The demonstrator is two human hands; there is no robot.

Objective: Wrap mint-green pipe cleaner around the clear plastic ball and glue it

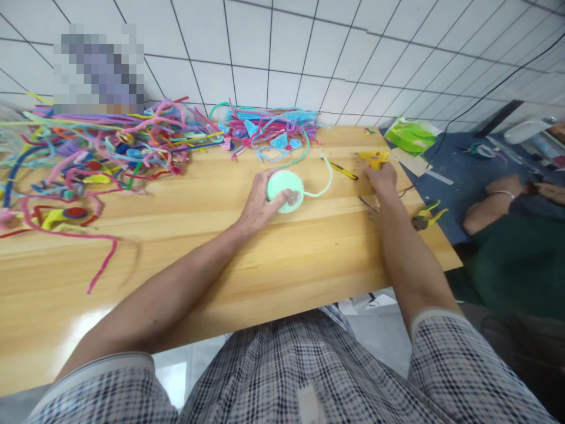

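Note:
My left hand (260,203) grips a round, mint-green coil of pipe cleaner (282,182), its thumb pressed on the face near a greyish patch. From the coil's right side a loose pale-green tail curves up and away over the table. Farther right, my right hand (382,176) is wrapped round a yellow hot glue gun (373,157), whose nozzle points left. A yellow and black utility knife (344,171) lies between the two hands. Just below the right hand is a small dark tool (368,205), partly hidden by the wrist.
Tangled colourful pipe cleaners (132,147) cover the table's back left, with a blue and pink bundle (273,126) beside them. Yellow-handled pliers (428,217) lie near the right edge. A green packet (410,135) rests on the blue surface, where another person's arm (494,203) shows.

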